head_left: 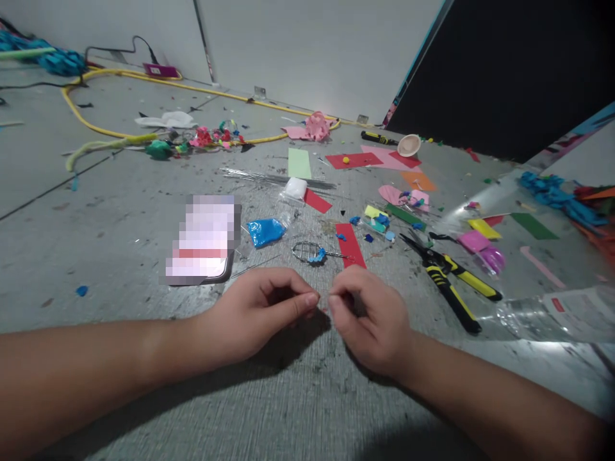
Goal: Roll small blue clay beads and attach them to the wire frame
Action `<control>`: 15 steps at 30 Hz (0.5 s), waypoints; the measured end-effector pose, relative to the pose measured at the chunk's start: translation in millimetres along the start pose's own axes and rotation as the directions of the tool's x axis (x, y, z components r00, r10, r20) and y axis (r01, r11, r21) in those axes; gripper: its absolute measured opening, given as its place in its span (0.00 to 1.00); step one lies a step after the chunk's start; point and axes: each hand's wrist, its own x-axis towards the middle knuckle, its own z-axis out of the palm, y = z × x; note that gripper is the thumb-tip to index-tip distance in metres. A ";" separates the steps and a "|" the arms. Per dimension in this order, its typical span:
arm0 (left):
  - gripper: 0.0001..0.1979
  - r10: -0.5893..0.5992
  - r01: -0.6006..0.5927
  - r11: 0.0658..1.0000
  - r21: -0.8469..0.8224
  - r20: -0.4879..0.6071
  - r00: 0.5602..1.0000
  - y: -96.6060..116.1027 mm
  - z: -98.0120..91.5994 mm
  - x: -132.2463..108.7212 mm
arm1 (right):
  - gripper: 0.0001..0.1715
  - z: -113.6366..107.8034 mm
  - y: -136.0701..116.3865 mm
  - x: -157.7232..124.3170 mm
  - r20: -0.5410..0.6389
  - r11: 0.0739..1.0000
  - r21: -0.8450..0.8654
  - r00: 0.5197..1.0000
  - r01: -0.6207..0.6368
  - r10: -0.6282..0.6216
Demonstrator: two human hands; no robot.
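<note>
Low over the grey floor, my left hand (259, 314) has thumb and fingertips pinched together. Whatever sits in that pinch is too small to make out. My right hand (369, 318) is curled close beside it, its thumb pressed to the fingers; anything inside is hidden. A small gap separates the two hands. Just beyond them lies a wire loop (307, 251) with blue clay bits along its lower edge. A red paper strip (351, 246) is by its right end. Behind it rests a packet of blue clay (266, 232). The phone (206, 240) lies to the left.
Yellow-handled pliers (446, 275) and a clear plastic bottle (557, 314) lie to the right. Farther back are thin wires (278, 177), a white clay packet (295, 188), green paper (299, 163) and a pink paper flower (317, 126). A yellow cable (192, 82) runs along the wall.
</note>
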 end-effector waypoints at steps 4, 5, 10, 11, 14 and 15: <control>0.11 -0.018 0.014 0.997 -0.072 -0.050 0.999 2.8 -1.0 2.5 | 0.13 0.3 3.6 -0.9 -0.001 0.979 0.083 0.983 -0.185 0.186; 0.11 -0.011 0.006 0.996 -0.088 -0.059 0.998 3.2 -1.0 3.5 | 0.13 0.7 4.6 -0.5 0.003 0.977 0.086 0.981 -0.194 0.194; 0.15 0.020 -0.033 0.993 -0.110 -0.119 0.993 2.0 -1.6 8.1 | 0.06 4.8 9.0 1.7 -0.018 0.985 0.020 0.985 -0.172 0.173; 0.16 0.020 -0.034 0.994 -0.104 -0.132 0.991 1.4 -1.9 8.4 | 0.05 5.7 9.8 1.7 -0.024 0.986 0.007 0.985 -0.168 0.168; 0.15 0.016 -0.032 0.994 -0.102 -0.148 0.989 1.0 -2.1 7.6 | 0.04 7.6 12.0 0.7 0.009 0.983 0.003 0.983 -0.184 0.184; 0.15 0.012 -0.027 0.994 -0.103 -0.149 0.989 1.2 -2.0 7.1 | 0.05 8.0 12.6 0.2 0.032 0.981 0.011 0.980 -0.196 0.196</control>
